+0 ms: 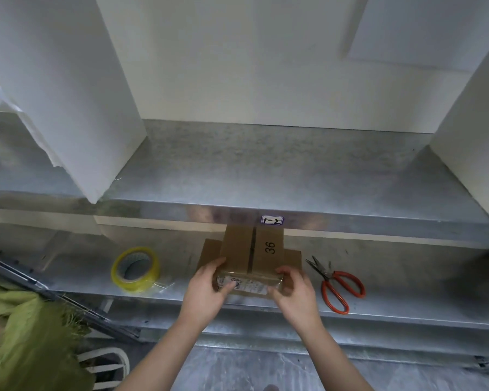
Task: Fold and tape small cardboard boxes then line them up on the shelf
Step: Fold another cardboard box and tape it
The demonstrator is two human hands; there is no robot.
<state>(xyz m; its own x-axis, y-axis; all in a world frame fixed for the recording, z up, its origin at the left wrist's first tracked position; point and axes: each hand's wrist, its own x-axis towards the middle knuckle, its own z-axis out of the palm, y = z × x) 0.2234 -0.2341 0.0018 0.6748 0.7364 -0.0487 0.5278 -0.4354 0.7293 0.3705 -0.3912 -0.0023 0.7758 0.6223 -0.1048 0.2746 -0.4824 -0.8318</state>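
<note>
Box (pixel 239 246) between tape (pixel 143 281) (left) — scissors (pixel 328 276) right

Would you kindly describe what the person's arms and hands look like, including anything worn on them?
The left hand and right hand are bare: no gloves, rings or watch show. Both forearms are uncovered too, with no sleeve in view down to the picture's bottom edge.

Small brown cardboard box (pixel 251 249) bore black "36", dark centre stripe. Round tape roll (pixel 135 269) was translucent yellow. Steel scissors (pixel 327 275) had orange-red handles. Galvanized metal shelf (pixel 266 170) showed mottled grey. Crumpled cloth (pixel 26 320) was olive green.
</note>
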